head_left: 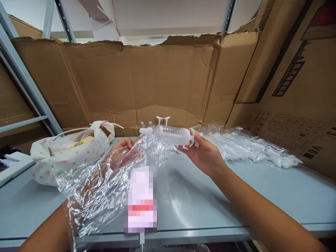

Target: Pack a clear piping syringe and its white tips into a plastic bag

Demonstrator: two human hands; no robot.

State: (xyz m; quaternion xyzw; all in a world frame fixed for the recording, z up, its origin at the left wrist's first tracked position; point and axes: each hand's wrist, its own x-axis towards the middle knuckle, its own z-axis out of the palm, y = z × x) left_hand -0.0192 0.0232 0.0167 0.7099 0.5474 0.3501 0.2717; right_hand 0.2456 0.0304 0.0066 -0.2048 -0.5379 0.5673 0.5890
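My right hand (204,154) holds a large clear plastic syringe (170,134) by its white flanged end, level above the grey table (236,196), its tip pointing left. My left hand (119,155) grips a crinkled clear plastic bag (102,189) that drapes over my left forearm; the bag's mouth sits just below the syringe's tip. Behind the syringe several more white syringe parts (162,120) stand upright against the cardboard.
A floral cloth bag (68,155) lies at the left of the table. A heap of clear plastic-wrapped items (249,145) lies at the right. A blurred white-and-pink object (141,199) lies near the front edge. Cardboard walls (147,80) enclose the back and right.
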